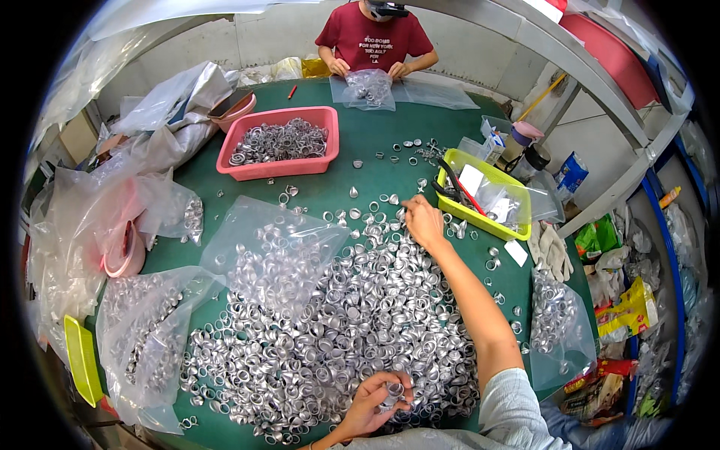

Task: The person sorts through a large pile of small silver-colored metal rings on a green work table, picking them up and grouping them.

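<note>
Silver rings [322,356] defy counting; our near left hand [366,406] grips one; whether our far right hand [425,223] does, we cannot tell.

From my ring pile [360,322] I count: 1 pink rectangular tray [281,169] beyond; 2 lime baskets [480,219] [81,360], one beyond-right, one left.

We have an open lane over the flat green tabletop [364,135] between the pink rectangular plastic tray [277,170] and the yellow-green rectangular plastic basket [472,216] (small loose silver pieces [415,160] dot its right side). Nearer us, the broad heap of silver metal rings [412,300] bars any low sweep, a clear plastic bag [274,251] blocks its far-left part, and our bare right hand [424,223] fills the way beside the basket.
</note>
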A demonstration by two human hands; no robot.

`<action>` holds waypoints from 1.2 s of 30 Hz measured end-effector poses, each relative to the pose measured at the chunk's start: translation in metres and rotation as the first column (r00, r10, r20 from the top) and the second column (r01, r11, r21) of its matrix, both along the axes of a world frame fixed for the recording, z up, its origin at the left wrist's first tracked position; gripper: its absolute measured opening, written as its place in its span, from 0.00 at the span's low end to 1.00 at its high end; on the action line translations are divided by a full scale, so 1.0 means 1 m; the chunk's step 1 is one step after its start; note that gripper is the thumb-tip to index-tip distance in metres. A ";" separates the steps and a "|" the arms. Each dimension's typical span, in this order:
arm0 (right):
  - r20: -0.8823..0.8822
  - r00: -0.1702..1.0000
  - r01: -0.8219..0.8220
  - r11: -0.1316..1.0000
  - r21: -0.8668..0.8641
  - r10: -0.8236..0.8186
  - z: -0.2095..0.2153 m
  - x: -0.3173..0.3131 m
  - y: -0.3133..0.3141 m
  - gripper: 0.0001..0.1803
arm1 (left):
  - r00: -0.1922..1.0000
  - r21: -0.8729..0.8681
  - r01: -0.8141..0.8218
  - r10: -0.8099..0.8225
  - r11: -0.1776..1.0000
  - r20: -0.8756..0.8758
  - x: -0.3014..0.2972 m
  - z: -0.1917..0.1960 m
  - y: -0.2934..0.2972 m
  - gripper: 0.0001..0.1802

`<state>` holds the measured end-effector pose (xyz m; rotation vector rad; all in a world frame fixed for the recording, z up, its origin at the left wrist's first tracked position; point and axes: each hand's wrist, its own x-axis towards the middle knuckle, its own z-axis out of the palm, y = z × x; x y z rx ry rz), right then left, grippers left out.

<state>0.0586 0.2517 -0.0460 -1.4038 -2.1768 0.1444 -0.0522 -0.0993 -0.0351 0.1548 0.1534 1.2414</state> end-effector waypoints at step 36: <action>0.108 0.989 -0.051 0.919 -0.391 0.101 0.024 0.091 -0.067 0.10 | 0.991 -0.028 0.132 -0.133 0.991 -0.035 0.000 0.003 0.000 0.12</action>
